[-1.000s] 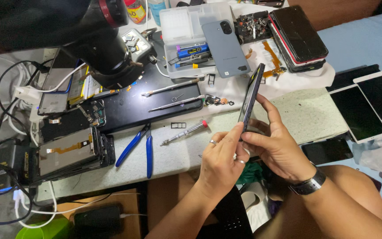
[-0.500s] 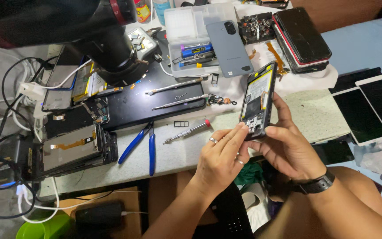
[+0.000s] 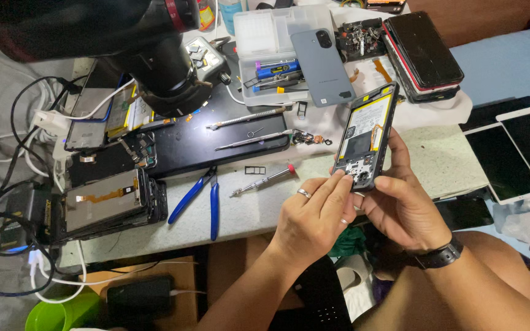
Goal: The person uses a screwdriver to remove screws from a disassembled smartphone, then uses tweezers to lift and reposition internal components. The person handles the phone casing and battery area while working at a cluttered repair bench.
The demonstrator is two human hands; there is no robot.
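Observation:
Both my hands hold an opened smartphone (image 3: 366, 135) upright above the table's front edge, its back cover off so the yellowish battery and dark circuit board face me. My right hand (image 3: 403, 202), with a black watch on the wrist, grips its lower right edge from behind. My left hand (image 3: 314, 217), wearing rings, pinches the phone's bottom end with fingertips on the board. A grey phone back cover (image 3: 323, 58) lies across a clear parts box (image 3: 265, 43) beyond. A red-tipped screwdriver (image 3: 262, 179) lies just left of my hands.
Blue-handled pliers (image 3: 203, 196), two metal pry tools (image 3: 246, 129) and a dark work mat (image 3: 191, 141) sit at centre. Dismantled phones (image 3: 102, 199) and cables crowd the left. A stack of phones (image 3: 424, 52) stands far right, white tablets (image 3: 513, 153) beside. A black microscope (image 3: 154, 55) overhangs.
The phone has turned from edge-on to showing its open interior to me. My left hand's fingers have moved onto its lower end.

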